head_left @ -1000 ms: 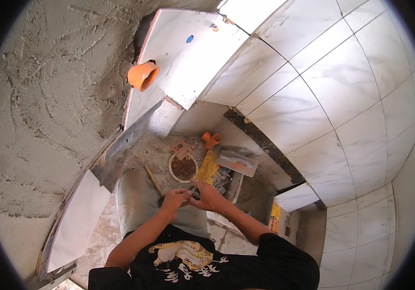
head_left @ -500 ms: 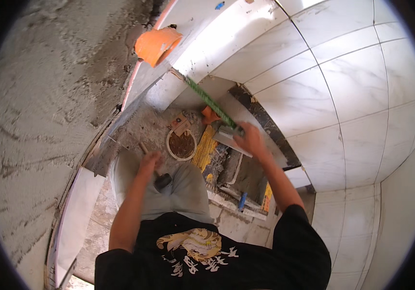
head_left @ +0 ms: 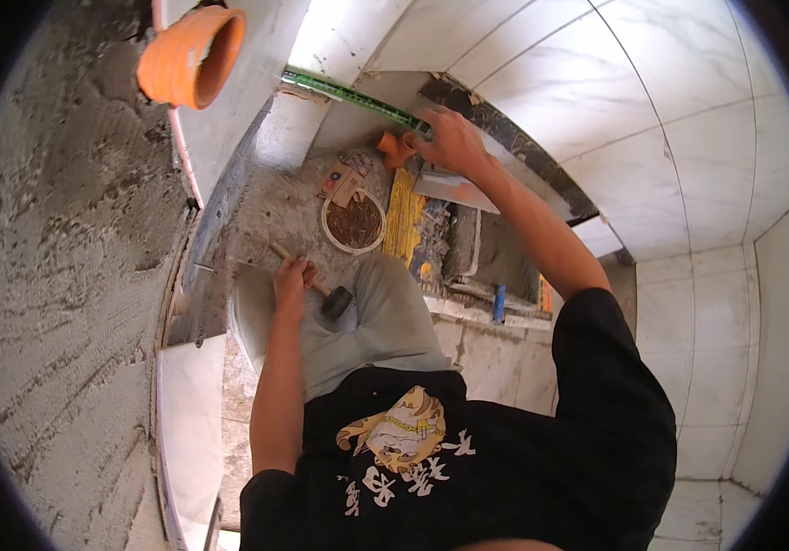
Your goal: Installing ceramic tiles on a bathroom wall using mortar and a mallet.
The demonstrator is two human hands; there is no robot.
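Observation:
My right hand (head_left: 449,142) grips the near end of a long green spirit level (head_left: 358,99). The level reaches leftward, and its far end meets the white tiled wall piece (head_left: 286,129) on the left. Over my left thigh, my left hand (head_left: 291,280) is closed around the wooden handle of a rubber mallet (head_left: 335,301), whose black head hangs low between my legs. Just below my right hand are a small orange pipe fitting (head_left: 396,149) and a flat grey metal blade or plate (head_left: 457,190).
A round bucket (head_left: 324,225) with brown contents stands before my knees, beside a yellow-stained board (head_left: 403,216). A mortar-filled tray (head_left: 504,253) and a blue object (head_left: 499,303) lie to the right. An orange pipe (head_left: 194,60) sticks out from the rough wall at left. Marbled tiles (head_left: 615,184) line the right wall.
The level has swung from a steep slant to a flatter one, its far end now against the wall piece. My right hand has moved farther away. The mallet stays in my left hand.

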